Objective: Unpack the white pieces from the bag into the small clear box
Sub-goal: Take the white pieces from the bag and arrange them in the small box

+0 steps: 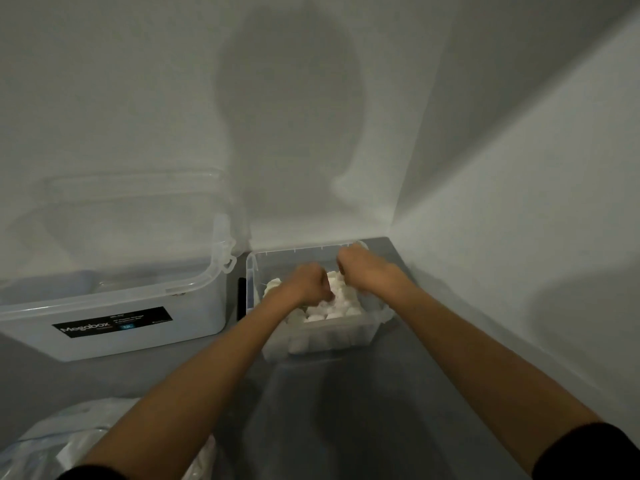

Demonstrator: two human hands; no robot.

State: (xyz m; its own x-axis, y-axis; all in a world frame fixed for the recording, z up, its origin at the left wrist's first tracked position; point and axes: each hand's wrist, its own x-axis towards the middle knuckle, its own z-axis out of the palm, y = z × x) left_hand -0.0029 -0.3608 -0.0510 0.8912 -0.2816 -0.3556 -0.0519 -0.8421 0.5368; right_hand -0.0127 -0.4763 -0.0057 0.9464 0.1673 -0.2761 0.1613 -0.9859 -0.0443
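Bag: the crinkled clear bag [65,445] lies nearest me, at the near left edge of the grey surface [398,393], partly under my left forearm.

Sleeves: my dark sleeves [588,448] show only at the bottom of the view, with both forearms bare and stretched forward.

Small clear box: the small clear box [329,336] sits toward the far right corner of the surface, close to where the two walls meet.

White pieces: the white pieces [332,315] are heaped inside that box, up to about its near rim.

Left hand: my left hand [308,284] hangs over the heap with the fingers curled under. I cannot tell if they hold a piece.

Right hand: my right hand [363,271] is by the box's far right corner, fingers curled too. What they hold, if anything, is hidden from me.

Crumpled film: something pale and crumpled [384,311] spills over the box's right wall (perhaps more bag film, I cannot say).

Step in hand: I judge I am dropping or settling pieces into the box, and it looks well filled.

Next move: probably letting go cleanly, then reaching back to the bag without knocking pieces over the rim.

Large clear box: the large clear box [138,327] stands open just left of the small one.

Writing: its black label [112,325] reads "Megabox". The smaller print and the blue square are too blurred to read.
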